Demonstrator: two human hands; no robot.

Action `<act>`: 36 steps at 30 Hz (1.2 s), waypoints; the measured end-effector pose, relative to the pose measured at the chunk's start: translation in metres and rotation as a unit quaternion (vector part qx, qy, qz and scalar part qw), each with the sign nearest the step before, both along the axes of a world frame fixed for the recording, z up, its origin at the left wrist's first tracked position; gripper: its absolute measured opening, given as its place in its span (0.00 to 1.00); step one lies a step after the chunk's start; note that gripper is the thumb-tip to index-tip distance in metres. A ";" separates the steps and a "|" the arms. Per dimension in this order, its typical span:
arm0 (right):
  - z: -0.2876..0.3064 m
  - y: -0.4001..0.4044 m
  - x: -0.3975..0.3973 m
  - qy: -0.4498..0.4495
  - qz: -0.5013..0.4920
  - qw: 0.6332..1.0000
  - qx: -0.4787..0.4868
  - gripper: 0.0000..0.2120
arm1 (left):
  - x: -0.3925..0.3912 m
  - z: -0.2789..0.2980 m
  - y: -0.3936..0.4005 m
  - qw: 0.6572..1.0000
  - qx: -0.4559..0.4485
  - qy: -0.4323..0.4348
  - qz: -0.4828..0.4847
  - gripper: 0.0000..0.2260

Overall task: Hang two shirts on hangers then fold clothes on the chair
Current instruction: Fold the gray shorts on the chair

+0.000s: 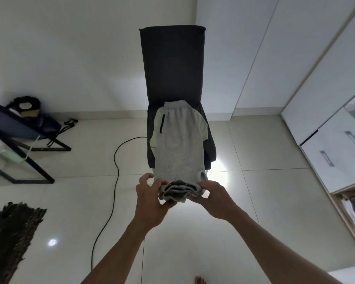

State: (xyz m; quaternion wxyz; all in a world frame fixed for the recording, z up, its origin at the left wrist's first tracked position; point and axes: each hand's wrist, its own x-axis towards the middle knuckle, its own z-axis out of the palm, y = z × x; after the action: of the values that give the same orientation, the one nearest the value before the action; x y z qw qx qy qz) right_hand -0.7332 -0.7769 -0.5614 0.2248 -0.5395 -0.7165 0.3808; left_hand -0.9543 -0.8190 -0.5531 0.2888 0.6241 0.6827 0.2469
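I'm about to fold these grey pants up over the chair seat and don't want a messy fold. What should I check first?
1. Left hand grips the gathered end of the grey pants: ok.
2. Right hand grips the same end: ok.
3. Pants lie stretched along the chair seat: ok.
4. Layers at the held end line up: not ok, they are bunched and wavy.
5. Pale green garment beneath stays out of the fold: cannot tell.
6. Black cable clear of the chair legs: cannot tell.
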 end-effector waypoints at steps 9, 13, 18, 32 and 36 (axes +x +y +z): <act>0.019 0.122 -0.003 0.084 -0.002 0.984 -0.159 0.21 | 0.005 0.005 0.119 0.977 0.016 -0.213 0.023 0.07; -0.003 0.193 -0.003 0.045 0.008 0.986 -0.158 0.26 | 0.005 -0.001 0.192 0.966 -0.051 -0.235 0.097 0.04; -0.008 0.280 -0.016 0.091 -0.061 0.978 -0.179 0.23 | 0.001 -0.020 0.287 0.976 -0.049 -0.147 0.154 0.16; -0.067 0.436 -0.041 0.059 -0.152 0.981 -0.103 0.19 | 0.003 -0.063 0.454 0.979 -0.046 -0.097 0.172 0.17; -0.093 0.500 -0.055 0.037 -0.177 0.977 -0.112 0.19 | -0.011 -0.090 0.520 0.980 -0.067 -0.087 0.169 0.17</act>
State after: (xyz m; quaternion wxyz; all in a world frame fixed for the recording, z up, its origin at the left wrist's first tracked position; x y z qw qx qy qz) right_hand -0.7877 -0.2766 -0.6539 0.2531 -0.6653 -0.5534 0.4325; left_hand -0.9652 -0.2995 -0.6431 0.3425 0.4554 0.7653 0.2992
